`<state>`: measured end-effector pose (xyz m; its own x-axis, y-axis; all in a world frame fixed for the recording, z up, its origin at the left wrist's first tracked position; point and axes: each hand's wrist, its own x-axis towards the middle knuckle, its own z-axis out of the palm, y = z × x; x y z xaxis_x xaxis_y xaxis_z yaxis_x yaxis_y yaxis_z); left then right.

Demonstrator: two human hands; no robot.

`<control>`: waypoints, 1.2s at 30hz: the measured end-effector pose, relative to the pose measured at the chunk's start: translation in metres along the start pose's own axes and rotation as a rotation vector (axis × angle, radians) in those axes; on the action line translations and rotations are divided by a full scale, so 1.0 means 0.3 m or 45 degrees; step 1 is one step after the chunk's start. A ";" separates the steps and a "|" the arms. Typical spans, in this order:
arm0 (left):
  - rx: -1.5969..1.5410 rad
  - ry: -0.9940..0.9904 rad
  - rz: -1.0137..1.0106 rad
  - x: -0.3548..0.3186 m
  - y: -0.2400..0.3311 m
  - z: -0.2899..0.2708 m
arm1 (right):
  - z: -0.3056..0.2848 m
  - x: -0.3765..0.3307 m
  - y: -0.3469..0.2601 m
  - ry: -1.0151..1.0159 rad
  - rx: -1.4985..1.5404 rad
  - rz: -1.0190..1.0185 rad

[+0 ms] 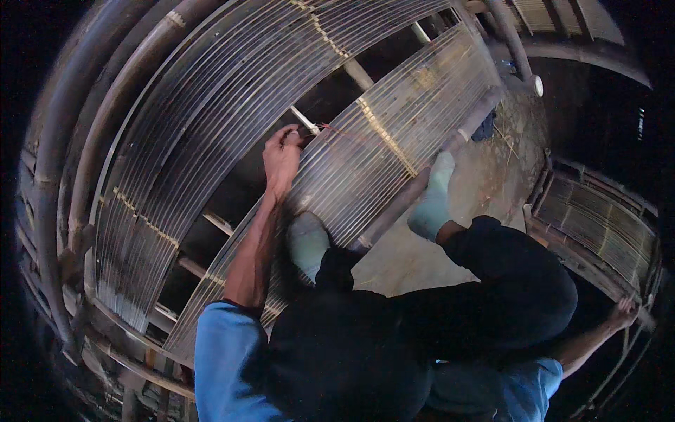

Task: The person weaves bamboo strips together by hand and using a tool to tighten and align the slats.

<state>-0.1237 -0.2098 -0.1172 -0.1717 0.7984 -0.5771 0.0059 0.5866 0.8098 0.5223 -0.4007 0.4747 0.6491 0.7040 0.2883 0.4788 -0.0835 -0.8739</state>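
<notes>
My left hand [283,156] reaches up to the gap between two slatted bamboo panels. Its fingers are curled together beside the end of a pale crossbar [304,118]; what they pinch, if anything, is hidden. A thin red string [334,129] lies by that spot, across the edge of the nearer slatted panel [351,169]. Beyond the gap spreads the wider slatted panel [211,91], its thin strips tied across with yellowish lashing. Far out to the right, my right hand [623,314] is closed around a bamboo rail [641,316] at the corner of another slatted frame.
My left foot [308,243], in a pale green sock, rests on the nearer panel; my right foot [432,200] is by its thick bamboo edge pole [394,211]. Dark openings show between the panels. Thick bamboo poles [105,133] curve along the left. Bare floor [485,186] lies right.
</notes>
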 end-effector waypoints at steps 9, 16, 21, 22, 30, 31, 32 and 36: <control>0.569 0.098 0.083 -0.042 0.085 0.044 | 0.275 0.063 0.193 -0.500 -1.695 0.364; 0.558 0.034 -0.073 -0.046 0.117 0.027 | 1.507 -0.262 0.654 -1.488 -1.325 -0.436; 0.605 0.052 -0.092 -0.036 0.110 0.047 | 2.031 -0.873 0.642 -1.378 -0.778 -0.563; 0.616 0.037 -0.090 -0.036 0.117 0.058 | 2.038 -0.930 0.679 -1.345 -0.717 -0.620; 0.438 -0.116 -0.234 0.014 0.059 0.029 | 1.931 -0.805 0.649 -1.420 -0.323 0.543; 0.439 -0.121 -0.231 0.017 0.066 0.036 | 1.889 -0.732 0.663 -1.374 -0.402 0.248; 0.416 -0.095 -0.258 0.013 0.075 0.022 | 1.882 -0.681 0.673 -1.257 -0.350 0.216; 0.418 -0.145 -0.294 -0.003 0.114 0.064 | 1.757 -0.498 0.795 -0.731 -0.950 0.031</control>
<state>-0.1043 -0.1879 -0.0909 -0.0955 0.6397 -0.7627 0.2973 0.7495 0.5914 0.2279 -0.1539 0.0169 0.3684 0.9195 -0.1371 0.8530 -0.3929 -0.3435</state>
